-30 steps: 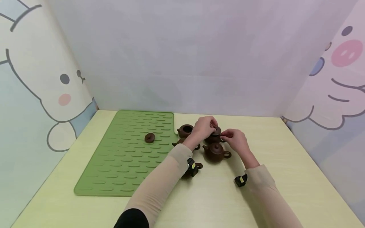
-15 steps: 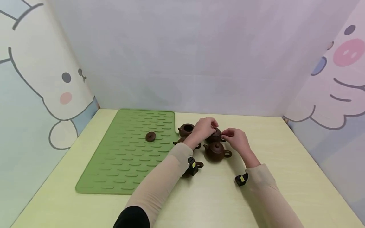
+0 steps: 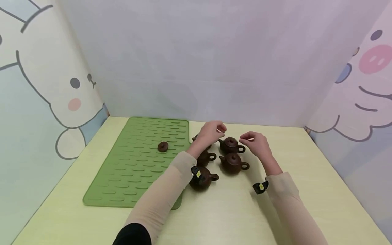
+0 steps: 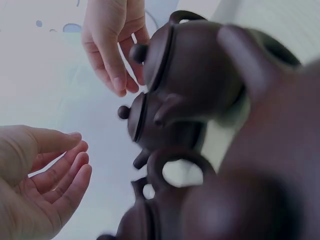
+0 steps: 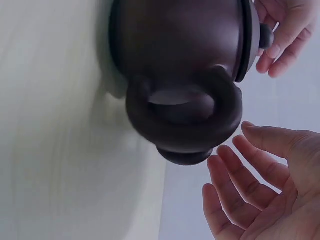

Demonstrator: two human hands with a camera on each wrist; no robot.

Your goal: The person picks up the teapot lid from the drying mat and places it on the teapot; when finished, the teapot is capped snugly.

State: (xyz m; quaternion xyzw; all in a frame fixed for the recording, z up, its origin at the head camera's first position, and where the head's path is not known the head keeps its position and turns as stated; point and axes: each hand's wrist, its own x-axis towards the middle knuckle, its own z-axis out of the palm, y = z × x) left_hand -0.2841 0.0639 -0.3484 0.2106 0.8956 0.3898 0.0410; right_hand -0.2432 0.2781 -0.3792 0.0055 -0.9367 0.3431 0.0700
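My left hand point(image 3: 210, 132) hovers beside the back-right teapot point(image 3: 229, 145), its fingers loosely bent around nothing. That small dark-brown teapot has its lid on. On its other side, near the handle, hangs my right hand point(image 3: 256, 145), also holding nothing. In front stands another lidded teapot point(image 3: 231, 164). A left-hand column holds a middle teapot point(image 3: 206, 157), a front teapot point(image 3: 200, 179) and a back teapot partly hidden by my left hand. A loose round lid point(image 3: 163, 146) lies on the green mat. In the right wrist view, a teapot handle point(image 5: 185, 122) is apart from my fingertips.
The green ridged mat point(image 3: 137, 163) covers the table's left part, its right edge close to the left column of teapots. A pale table point(image 3: 306, 190) extends to the right. White walls point(image 3: 196, 68) with cartoon animals close off the back and sides.
The lid, raised in my left hand a second ago, now sits on the back-right teapot. Both hands have let go; the left moved left, the right moved slightly up and away.
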